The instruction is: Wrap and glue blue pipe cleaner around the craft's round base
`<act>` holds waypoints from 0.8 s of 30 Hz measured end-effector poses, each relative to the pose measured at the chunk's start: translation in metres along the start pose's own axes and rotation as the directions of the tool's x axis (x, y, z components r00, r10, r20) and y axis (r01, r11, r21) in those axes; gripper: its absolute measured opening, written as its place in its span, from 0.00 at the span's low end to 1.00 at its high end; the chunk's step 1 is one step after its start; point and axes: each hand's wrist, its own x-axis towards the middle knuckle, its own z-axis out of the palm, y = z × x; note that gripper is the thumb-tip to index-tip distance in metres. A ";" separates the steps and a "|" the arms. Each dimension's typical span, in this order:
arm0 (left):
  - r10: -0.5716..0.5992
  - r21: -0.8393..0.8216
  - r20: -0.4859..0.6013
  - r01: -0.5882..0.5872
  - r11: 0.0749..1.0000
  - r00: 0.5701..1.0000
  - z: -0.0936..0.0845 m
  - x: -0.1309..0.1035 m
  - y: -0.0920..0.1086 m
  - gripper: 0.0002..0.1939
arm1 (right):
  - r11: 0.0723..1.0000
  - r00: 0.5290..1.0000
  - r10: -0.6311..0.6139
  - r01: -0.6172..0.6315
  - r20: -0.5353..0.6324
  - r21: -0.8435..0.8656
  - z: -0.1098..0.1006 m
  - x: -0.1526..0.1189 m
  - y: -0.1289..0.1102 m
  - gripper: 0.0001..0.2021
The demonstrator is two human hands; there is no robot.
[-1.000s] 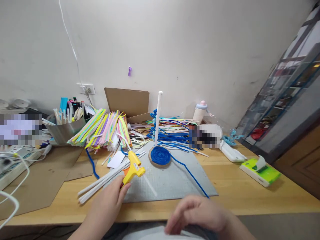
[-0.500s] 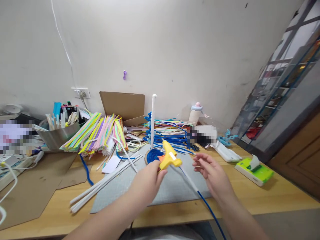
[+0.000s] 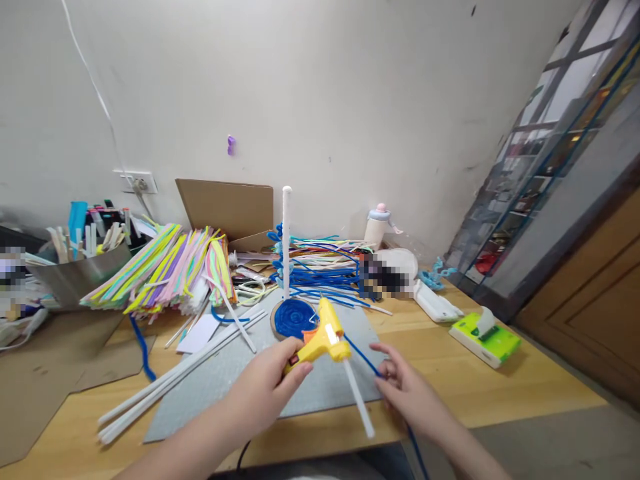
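Observation:
My left hand (image 3: 273, 377) is wrapped round the handle of a yellow hot glue gun (image 3: 327, 333) with an orange trigger. A translucent glue stick (image 3: 359, 399) sticks out of the gun's rear. My right hand (image 3: 407, 387) pinches a blue pipe cleaner (image 3: 364, 355), which runs behind the gun and trails below the hand. Beyond the gun lies a round base (image 3: 295, 318) covered with blue coils, partly hidden by the gun. A white fuzzy rod (image 3: 287, 243) stands upright at the back of the base, with blue curled pieces (image 3: 276, 250) beside it.
A grey cutting mat (image 3: 200, 403) lies under my hands. White pipe cleaners (image 3: 175, 380) rest across its left side. Multicoloured pipe cleaners (image 3: 170, 270) and blue ones (image 3: 325, 277) are piled behind. A green tissue pack (image 3: 487, 340) lies right; a bottle (image 3: 377, 227) stands at the wall.
My right hand has closed on the blue pipe cleaner, whose near end now lies behind the glue gun. The gun has moved slightly lower and nearer. The view has shifted right.

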 end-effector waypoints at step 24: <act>0.096 0.323 -0.290 0.003 0.946 0.952 0.025 0.046 -0.039 0.14 | 0.979 0.944 0.151 -0.184 0.292 0.090 -0.004 -0.013 -0.031 0.24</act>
